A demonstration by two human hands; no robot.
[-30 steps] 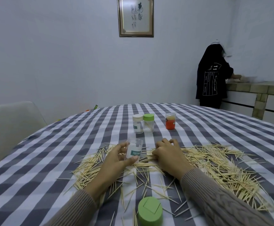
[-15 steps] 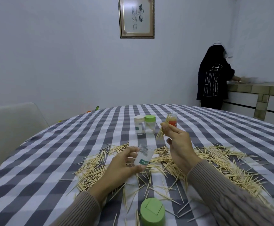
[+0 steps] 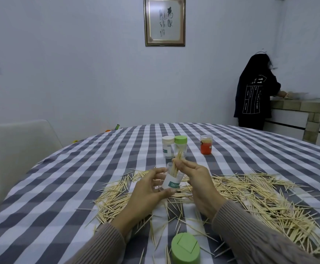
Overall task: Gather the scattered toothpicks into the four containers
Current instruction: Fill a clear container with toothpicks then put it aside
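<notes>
Toothpicks (image 3: 246, 199) lie scattered over the checked worktop (image 3: 83, 180) around a green lid (image 3: 185, 248) at the near edge. Above them the left hand (image 3: 147, 189) grips a tilted clear jar (image 3: 171, 180), while the right hand (image 3: 197, 180) pinches a small bunch (image 3: 176, 164) into its mouth. Farther back stand three more jars (image 3: 174, 146).
</notes>
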